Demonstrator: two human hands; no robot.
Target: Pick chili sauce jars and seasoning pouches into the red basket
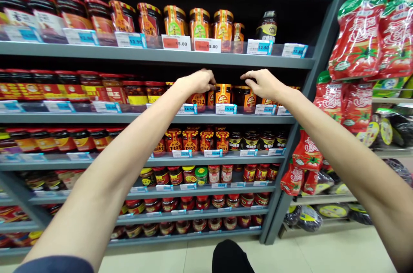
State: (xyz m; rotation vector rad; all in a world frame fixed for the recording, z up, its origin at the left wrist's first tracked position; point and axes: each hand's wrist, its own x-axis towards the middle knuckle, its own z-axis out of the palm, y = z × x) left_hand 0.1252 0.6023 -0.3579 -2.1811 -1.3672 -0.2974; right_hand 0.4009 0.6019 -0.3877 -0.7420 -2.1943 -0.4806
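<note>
My left hand (200, 80) reaches into the third visible shelf from the top. Its fingers are loosely bent and point right, just above a dark jar (198, 100) with a red and yellow label; contact cannot be made out. To its right, my right hand (262, 82) hovers over another dark jar (249, 99) with an orange label. Its index finger stretches left and wears a ring, the thumb hangs apart below, and nothing shows in its grip. Between the hands stands an orange-labelled jar (223, 94), upright behind a price tag (226, 109).
Shelf edges (155, 54) run above and below my hands, lined with tags. Rows of sauce jars (174, 139) fill the lower shelves. Red pouches (358, 34) hang at the right, beside the grey upright post (318, 70). A dark-clad leg (230, 258) shows above the tiled floor.
</note>
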